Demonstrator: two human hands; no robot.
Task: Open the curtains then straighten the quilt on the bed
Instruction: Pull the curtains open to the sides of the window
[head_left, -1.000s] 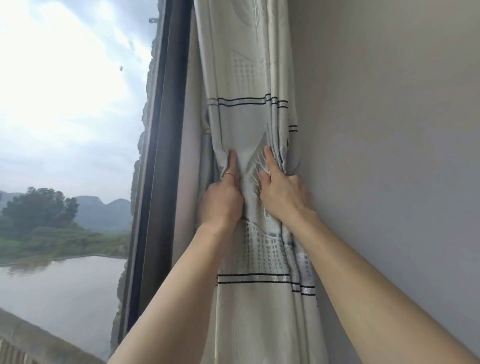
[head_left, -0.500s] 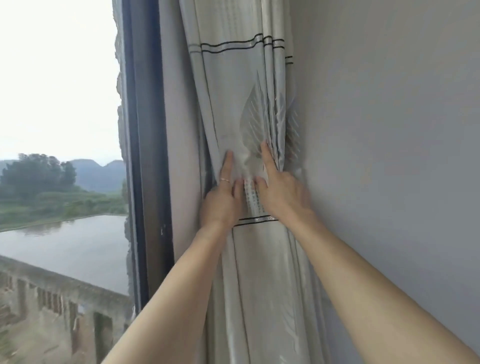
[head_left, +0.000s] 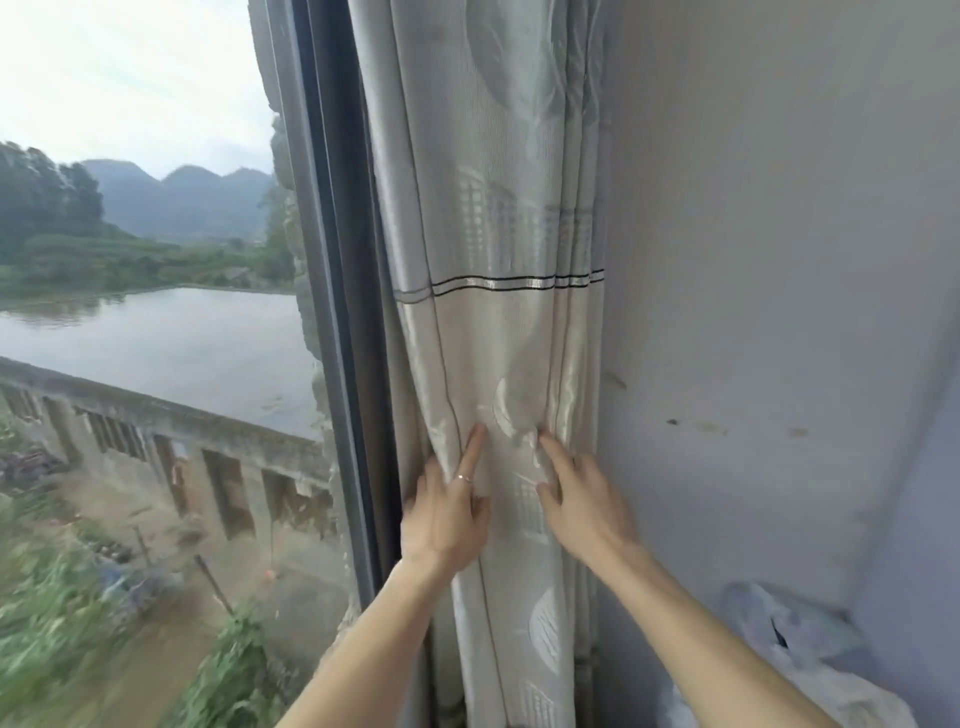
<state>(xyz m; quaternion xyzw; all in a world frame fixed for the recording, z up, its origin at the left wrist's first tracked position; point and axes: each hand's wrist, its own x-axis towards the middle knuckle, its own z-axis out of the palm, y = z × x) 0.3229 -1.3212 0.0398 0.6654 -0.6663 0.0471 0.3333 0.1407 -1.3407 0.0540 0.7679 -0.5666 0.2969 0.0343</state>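
Step 1 of 2, curtains. The curtain (head_left: 498, 322) is already bunched into a narrow vertical stack at centre frame, squeezed between the dark window frame (head_left: 343, 312) on its left and the wall (head_left: 753, 260) on its right. The window (head_left: 156, 338) fills the left half of the frame and is uncovered, so opening looks essentially done; my read is this is the final tidy of the folds.

Hands: both sit low centre, side by side and apart, with a strip of fabric between them. Left hand (head_left: 447, 512) has its index finger extended up along a fold, ring on that finger, other fingers curled; it seems to pinch the left edge of the stack, but a real grip can't be confirmed. Right hand (head_left: 584, 501) lies with fingers spread against the right folds, near the wall, pressing rather than clamping. Fabric puckers just above both sets of fingertips.

Next move, as I judge it: let go, turn away from the window, find the bed. The quilt isn't identifiable here. A pale crumpled heap of plastic or cloth (head_left: 795, 654) at lower right is too unclear to call.

Risk: the released folds may spring back over the glass.
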